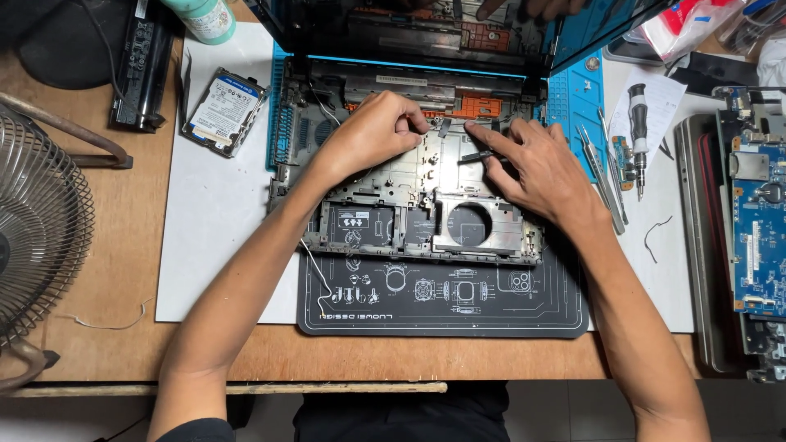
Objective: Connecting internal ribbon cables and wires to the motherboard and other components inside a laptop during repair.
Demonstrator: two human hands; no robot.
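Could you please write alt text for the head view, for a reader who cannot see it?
Two bare hands work inside an opened laptop chassis on a dark mat: the left hand pinches near the hinge edge, and the right hand presses a small black part. A hard drive lies to the left, a screwdriver and a circuit board to the right.

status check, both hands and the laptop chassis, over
Left hand curled, fingertips pinching at the rear edge of the opened grey laptop chassis. Right hand flat, pressing a small black part. Nothing blocking either hand.
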